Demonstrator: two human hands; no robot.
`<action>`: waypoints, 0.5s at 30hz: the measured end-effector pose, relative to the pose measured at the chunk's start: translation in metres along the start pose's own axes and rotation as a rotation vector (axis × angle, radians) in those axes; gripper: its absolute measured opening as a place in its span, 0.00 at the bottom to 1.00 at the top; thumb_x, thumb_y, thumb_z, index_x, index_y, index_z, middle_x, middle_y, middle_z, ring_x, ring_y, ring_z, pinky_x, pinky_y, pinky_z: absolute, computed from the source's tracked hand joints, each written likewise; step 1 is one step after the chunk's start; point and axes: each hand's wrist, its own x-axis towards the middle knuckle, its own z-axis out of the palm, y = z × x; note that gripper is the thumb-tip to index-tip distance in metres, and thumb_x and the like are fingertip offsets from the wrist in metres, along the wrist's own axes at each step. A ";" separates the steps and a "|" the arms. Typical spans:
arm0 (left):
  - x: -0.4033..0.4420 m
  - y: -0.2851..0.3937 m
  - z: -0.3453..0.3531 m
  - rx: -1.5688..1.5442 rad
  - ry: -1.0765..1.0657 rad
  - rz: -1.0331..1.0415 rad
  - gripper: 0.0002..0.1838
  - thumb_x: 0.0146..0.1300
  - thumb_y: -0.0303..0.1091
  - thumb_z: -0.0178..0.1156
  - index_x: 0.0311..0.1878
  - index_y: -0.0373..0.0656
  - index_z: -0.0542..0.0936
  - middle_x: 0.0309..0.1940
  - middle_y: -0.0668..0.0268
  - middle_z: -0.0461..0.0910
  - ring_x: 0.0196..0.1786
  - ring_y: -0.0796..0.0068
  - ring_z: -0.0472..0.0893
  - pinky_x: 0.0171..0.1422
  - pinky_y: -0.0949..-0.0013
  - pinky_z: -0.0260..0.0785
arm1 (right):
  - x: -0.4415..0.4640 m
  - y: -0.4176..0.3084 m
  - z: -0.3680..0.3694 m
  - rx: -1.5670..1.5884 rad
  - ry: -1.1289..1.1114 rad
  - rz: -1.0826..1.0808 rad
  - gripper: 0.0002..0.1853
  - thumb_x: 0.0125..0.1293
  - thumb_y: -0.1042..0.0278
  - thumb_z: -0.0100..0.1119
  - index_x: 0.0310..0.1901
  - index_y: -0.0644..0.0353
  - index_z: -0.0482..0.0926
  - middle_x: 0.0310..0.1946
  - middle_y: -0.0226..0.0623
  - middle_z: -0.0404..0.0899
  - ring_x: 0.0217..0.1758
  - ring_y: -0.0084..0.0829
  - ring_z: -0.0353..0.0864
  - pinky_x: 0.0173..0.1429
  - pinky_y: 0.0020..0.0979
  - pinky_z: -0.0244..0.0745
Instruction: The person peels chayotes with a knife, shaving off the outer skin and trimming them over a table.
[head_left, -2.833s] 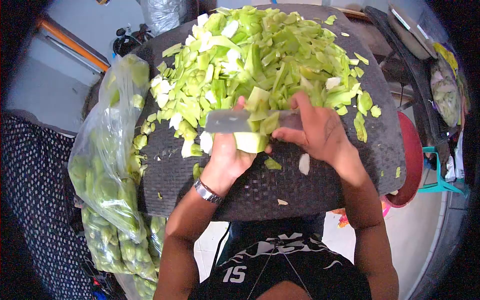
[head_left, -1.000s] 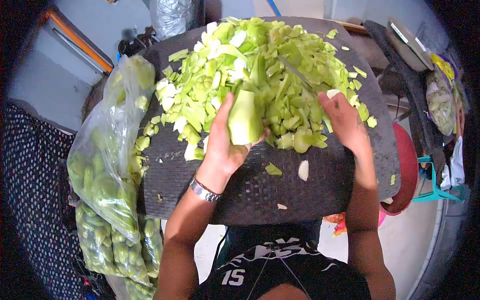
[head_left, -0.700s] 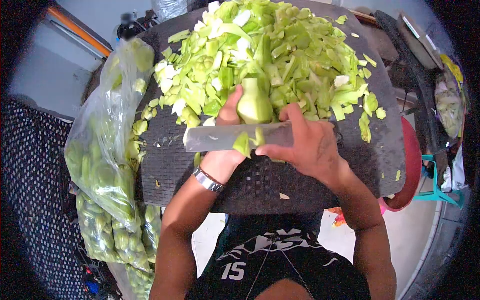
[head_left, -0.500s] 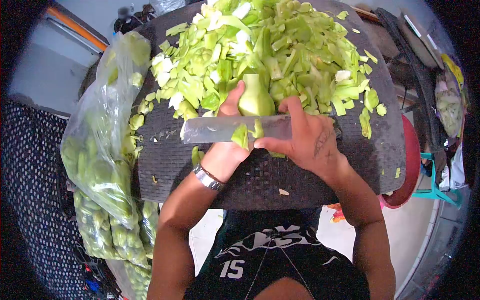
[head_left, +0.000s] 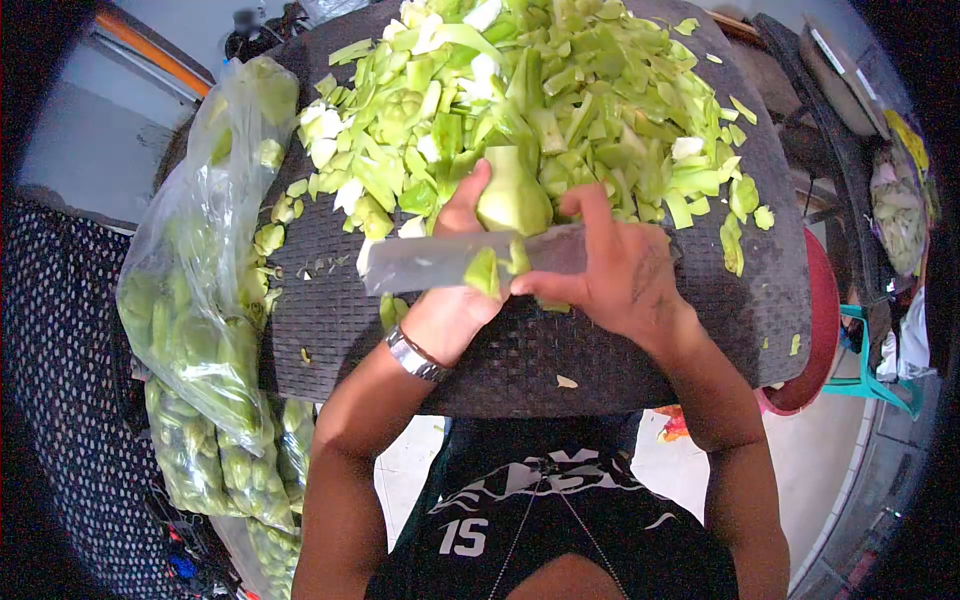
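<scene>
A pale green peeled vegetable [head_left: 512,195] is held by my left hand [head_left: 455,290], with the thumb along its left side. My right hand [head_left: 625,270] grips a wide flat knife [head_left: 415,262] at its right end. The blade lies across in front of the vegetable and above my left palm, its free end pointing left. Two small green pieces cling to the blade. Behind my hands a large heap of green peelings and cut bits [head_left: 590,100] covers the back of the dark woven table [head_left: 480,375].
A clear plastic bag of green vegetables [head_left: 190,320] leans at the table's left side, with more bagged ones [head_left: 200,460] below. On the right are a red tub [head_left: 822,330] and a teal stool [head_left: 870,375]. A patterned dark cloth [head_left: 60,350] hangs far left.
Since the frame a second ago, my right hand has come leftward, bringing the knife in front of the vegetable. Over the last half second the hands have hardly moved; the blade has tilted slightly.
</scene>
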 end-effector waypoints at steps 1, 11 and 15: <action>0.000 0.000 0.000 0.024 0.012 -0.024 0.25 0.79 0.53 0.48 0.65 0.45 0.75 0.50 0.61 0.84 0.49 0.62 0.85 0.54 0.54 0.77 | 0.002 0.004 0.000 0.008 0.034 0.025 0.41 0.56 0.29 0.71 0.54 0.57 0.69 0.25 0.47 0.81 0.32 0.55 0.87 0.36 0.48 0.80; 0.011 0.007 -0.022 0.038 -0.143 -0.034 0.26 0.79 0.57 0.46 0.65 0.47 0.75 0.49 0.63 0.84 0.45 0.67 0.85 0.37 0.65 0.78 | 0.008 0.019 -0.023 0.204 -0.030 0.148 0.42 0.63 0.27 0.63 0.54 0.63 0.66 0.28 0.56 0.82 0.37 0.62 0.86 0.41 0.54 0.79; -0.003 0.006 0.002 0.036 -0.063 -0.002 0.32 0.78 0.57 0.47 0.74 0.45 0.69 0.66 0.54 0.78 0.66 0.56 0.80 0.76 0.48 0.67 | 0.000 0.005 -0.004 0.156 -0.001 -0.051 0.42 0.58 0.27 0.68 0.53 0.60 0.66 0.26 0.51 0.82 0.32 0.58 0.87 0.36 0.52 0.80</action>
